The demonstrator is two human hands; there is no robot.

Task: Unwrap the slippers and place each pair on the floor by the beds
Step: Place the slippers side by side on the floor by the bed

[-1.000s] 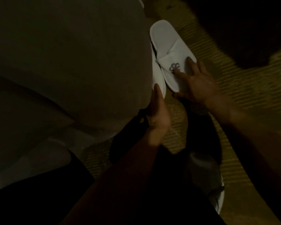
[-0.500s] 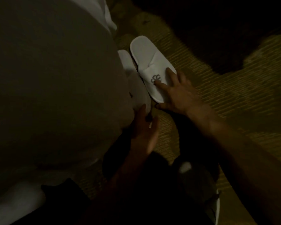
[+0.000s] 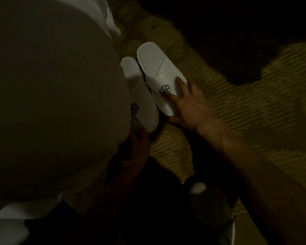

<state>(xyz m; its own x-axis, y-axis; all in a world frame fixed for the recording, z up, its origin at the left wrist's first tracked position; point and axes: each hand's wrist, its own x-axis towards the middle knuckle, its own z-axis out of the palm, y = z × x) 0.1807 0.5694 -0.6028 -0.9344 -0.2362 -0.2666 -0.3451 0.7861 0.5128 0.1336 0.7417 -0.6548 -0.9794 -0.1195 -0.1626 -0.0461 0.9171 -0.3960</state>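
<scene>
The room was dim, and most of what could be made out sat at the middle of the view, where two white slippers lay side by side on the ribbed, yellowish carpet (image 3: 237, 106). The right slipper (image 3: 155, 68) lay fully in the open, its rounded end pointing toward eleven o'clock and a dark emblem on its strap. The left slipper (image 3: 140, 98) lay just beside it at its eight o'clock, the two edges touching or nearly so, and its left side was covered by the drape of the bed (image 3: 51, 85), a broad greyish cloth that filled everything from seven to twelve o'clock. It carried the same dark emblem, half hidden at the cloth's edge. The person's right hand (image 3: 189, 105) reached in from four o'clock and lay flat on the right slipper's strap, its fingers (image 3: 179, 84) spread apart and pressing down rather than closed round anything. The left hand (image 3: 136, 145) sat in shadow at six o'clock from the left slipper, its tips touching that slipper's near end under the hanging cloth; whether those fingers were apart or pinched on the slipper I could not tell. A dark shoe with a pale patch (image 3: 201, 197) stood on the carpet toward five o'clock, below the right forearm.
</scene>
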